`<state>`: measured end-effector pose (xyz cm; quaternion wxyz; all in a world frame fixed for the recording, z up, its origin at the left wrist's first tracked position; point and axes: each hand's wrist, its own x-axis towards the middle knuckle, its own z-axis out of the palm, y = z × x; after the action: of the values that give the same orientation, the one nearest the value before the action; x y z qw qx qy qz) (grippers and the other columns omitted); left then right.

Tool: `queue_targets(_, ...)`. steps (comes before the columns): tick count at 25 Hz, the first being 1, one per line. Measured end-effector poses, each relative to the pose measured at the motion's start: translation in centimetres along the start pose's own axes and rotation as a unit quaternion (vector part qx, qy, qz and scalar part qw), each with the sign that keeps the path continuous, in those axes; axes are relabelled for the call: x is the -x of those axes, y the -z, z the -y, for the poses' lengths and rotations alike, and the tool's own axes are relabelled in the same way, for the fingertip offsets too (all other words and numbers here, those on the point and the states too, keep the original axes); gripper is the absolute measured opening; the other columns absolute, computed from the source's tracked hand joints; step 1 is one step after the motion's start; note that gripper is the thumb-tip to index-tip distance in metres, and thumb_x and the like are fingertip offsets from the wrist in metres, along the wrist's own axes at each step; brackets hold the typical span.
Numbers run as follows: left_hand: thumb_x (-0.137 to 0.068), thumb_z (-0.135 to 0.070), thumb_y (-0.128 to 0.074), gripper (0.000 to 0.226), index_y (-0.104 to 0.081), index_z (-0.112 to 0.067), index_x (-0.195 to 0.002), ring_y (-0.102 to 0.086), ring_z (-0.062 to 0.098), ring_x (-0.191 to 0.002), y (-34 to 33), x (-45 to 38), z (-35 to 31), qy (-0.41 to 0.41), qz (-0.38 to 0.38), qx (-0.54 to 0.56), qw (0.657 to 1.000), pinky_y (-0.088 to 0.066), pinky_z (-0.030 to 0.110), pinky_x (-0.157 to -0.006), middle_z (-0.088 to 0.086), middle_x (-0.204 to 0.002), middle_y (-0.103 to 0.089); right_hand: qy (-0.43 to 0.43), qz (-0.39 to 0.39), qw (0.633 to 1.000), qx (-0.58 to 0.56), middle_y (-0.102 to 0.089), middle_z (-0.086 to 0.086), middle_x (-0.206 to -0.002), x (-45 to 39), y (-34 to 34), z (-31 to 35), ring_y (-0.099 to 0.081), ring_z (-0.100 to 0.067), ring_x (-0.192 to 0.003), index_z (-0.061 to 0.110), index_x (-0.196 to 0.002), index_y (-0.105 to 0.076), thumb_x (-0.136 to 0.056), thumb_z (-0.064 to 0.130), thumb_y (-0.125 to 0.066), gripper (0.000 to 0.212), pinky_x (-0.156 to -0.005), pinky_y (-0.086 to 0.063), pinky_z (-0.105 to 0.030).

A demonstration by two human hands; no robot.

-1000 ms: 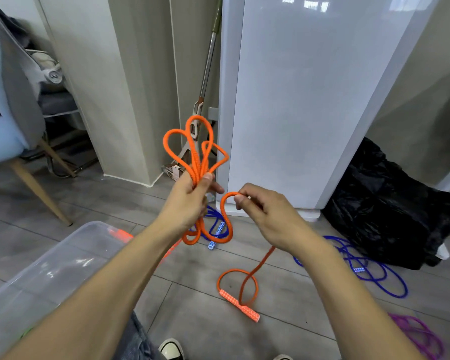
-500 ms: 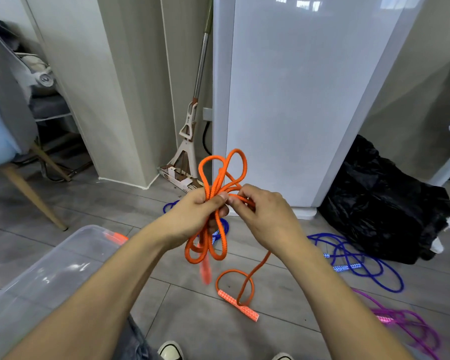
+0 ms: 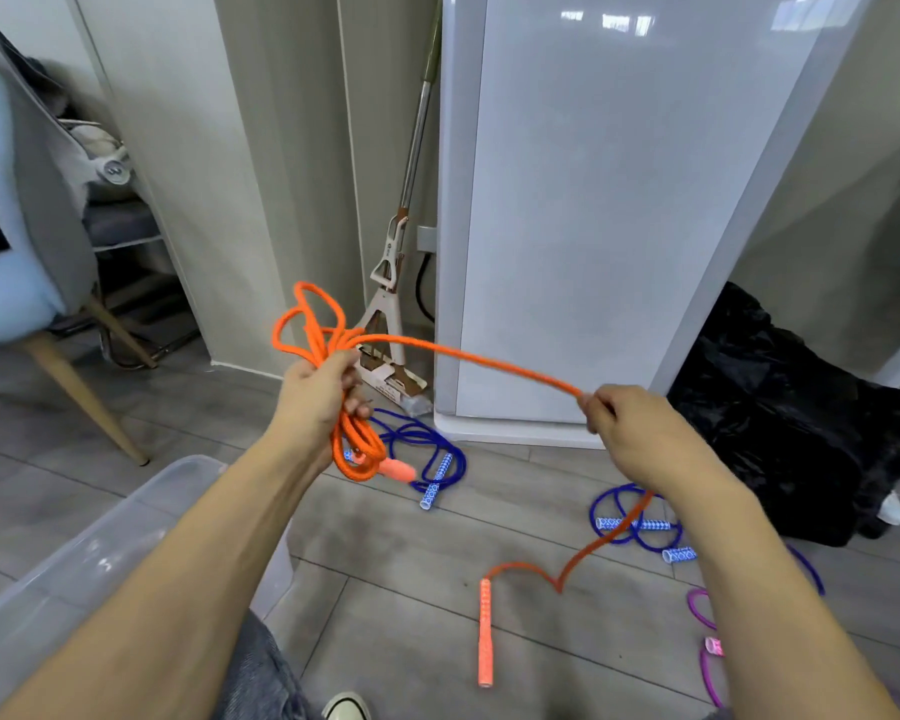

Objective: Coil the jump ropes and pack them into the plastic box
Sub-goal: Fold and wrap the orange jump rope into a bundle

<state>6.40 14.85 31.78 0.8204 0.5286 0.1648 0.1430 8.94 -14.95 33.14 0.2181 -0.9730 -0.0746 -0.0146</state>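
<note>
1. Since half a second ago your hands have pulled apart: your right hand (image 3: 640, 433) has drawn a length of the orange jump rope (image 3: 468, 356) out to the right, away from the bundle it was meeting at your left hand (image 3: 323, 392).
2. Your left hand is curled round the gathered orange coils, with loops sticking up above the fist and more hanging below it, one orange handle (image 3: 398, 469) dangling among them.
3. Your right hand pinches the rope between thumb and fingertips; the strand runs in a shallow arc from one hand to the other, roughly left to right.
4. From your right hand the rope drops to the floor, bends, and ends in the other orange handle (image 3: 485, 634), which lies flat with its long axis pointing towards you.
5. The clear plastic box (image 3: 126, 532) sits at lower left under your left forearm; what is in it cannot be made out.
6. Two blue jump ropes lie on the floor, one (image 3: 427, 449) below your left hand, one (image 3: 640, 527) beneath your right wrist, and a purple jump rope (image 3: 705, 641) lies at lower right.
7. A mop (image 3: 401, 262) leans beside the white cabinet (image 3: 619, 200), a black bag (image 3: 791, 423) lies to the right, and a chair (image 3: 27, 283) stands at left.
</note>
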Motion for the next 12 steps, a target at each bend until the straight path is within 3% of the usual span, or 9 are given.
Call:
queue_targets(2, -0.099, -0.016, -0.054, 0.021, -0.053, -0.013, -0.078, -0.031, 0.011, -0.036, -1.2, 0.9, 0.8, 0.025, 0.041, -0.032, 0.998, -0.038, 0.024, -0.044, -0.003, -0.049, -0.032, -0.005, -0.094, 0.992, -0.081, -0.057, -0.003, -0.071, 0.5, -0.5, 2.0, -0.053, -0.031, -0.072, 0.013, -0.081, -0.057, -0.105, 0.041, -0.037, 0.042, -0.062, -0.04, -0.037)
queue_targets(4, -0.1, -0.02, -0.053, 0.019, -0.054, -0.011, -0.083, -0.035, 0.012, -0.038, -2.4, 2.0, 1.6, 0.055, 0.087, -0.055, 0.993, -0.04, 0.028, -0.051, -0.002, -0.05, -0.035, 0.003, -0.115, 0.983, -0.142, -0.059, -0.004, -0.074, 1.1, -1.2, 4.6, -0.054, -0.032, -0.075, 0.012, -0.084, -0.057, -0.106, 0.036, -0.035, 0.039, -0.064, -0.04, -0.037)
queue_targets(7, -0.101, -0.018, -0.048, 0.019, -0.055, -0.008, -0.087, -0.04, 0.015, -0.04, -3.7, 3.7, 2.9, 0.089, 0.134, -0.078, 0.984, -0.041, 0.029, -0.054, -0.001, -0.051, -0.04, 0.026, -0.078, 0.991, -0.106, -0.065, -0.01, -0.096, 2.1, -2.3, 7.3, -0.057, -0.035, -0.091, 0.01, -0.099, -0.058, -0.105, 0.027, -0.032, 0.032, -0.076, -0.045, -0.04)
queue_targets(12, -0.103, -0.018, -0.048, 0.021, -0.059, 0.0, -0.099, -0.044, 0.023, -0.049, -5.0, 4.9, 4.9, 0.012, 0.126, -0.165, 0.978, -0.041, 0.032, -0.055, 0.007, -0.062, -0.043, 0.082, 0.014, 0.997, -0.008, -0.064, -0.013, -0.097, 3.3, -3.8, 8.5, -0.059, -0.036, -0.087, 0.013, -0.106, -0.048, -0.105, 0.019, -0.038, 0.012, -0.065, -0.041, -0.037)
